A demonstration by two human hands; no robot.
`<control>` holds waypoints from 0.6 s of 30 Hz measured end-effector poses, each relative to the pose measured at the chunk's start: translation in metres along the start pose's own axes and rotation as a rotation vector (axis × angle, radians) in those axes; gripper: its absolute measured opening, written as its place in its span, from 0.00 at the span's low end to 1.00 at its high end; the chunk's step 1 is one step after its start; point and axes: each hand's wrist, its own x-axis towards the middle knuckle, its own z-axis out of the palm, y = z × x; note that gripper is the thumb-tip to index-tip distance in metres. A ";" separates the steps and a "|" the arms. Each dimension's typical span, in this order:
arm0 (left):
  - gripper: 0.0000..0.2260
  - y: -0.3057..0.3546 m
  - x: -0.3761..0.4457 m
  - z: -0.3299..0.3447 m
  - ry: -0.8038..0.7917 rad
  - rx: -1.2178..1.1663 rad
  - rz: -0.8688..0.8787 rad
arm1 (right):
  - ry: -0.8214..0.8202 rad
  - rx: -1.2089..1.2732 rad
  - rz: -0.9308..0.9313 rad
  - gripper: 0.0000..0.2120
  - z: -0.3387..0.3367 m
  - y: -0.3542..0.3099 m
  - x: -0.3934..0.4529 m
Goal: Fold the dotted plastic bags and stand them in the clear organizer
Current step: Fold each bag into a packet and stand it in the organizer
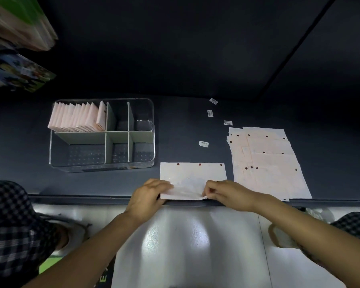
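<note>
One pale pink dotted plastic bag (192, 173) lies flat at the table's front edge, dark dots along its far side. My left hand (148, 197) pinches its near left corner, and my right hand (227, 194) pinches its near right part; the near edge is lifted and curling. To the right lies a loose pile of flat dotted bags (266, 161). A clear organizer (146, 163) with grey dividers stands at the left. Several folded bags (77, 117) stand upright in its far left compartment.
Small white barcode stickers (203, 144) are scattered on the dark table between the organizer and the pile. Stacked printed packages (19, 23) overhang at the top left. Below the table edge are a shiny floor and checkered clothing on both sides.
</note>
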 end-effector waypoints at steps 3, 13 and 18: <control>0.08 0.009 0.002 0.000 0.068 -0.142 -0.115 | -0.025 0.115 0.022 0.05 -0.018 -0.013 -0.002; 0.13 0.016 0.024 -0.003 0.030 -0.398 -0.493 | 0.861 -0.495 -0.154 0.11 0.009 -0.036 0.024; 0.16 0.018 0.027 -0.001 0.069 -0.378 -0.523 | 0.597 -0.559 -0.043 0.27 0.064 -0.025 0.032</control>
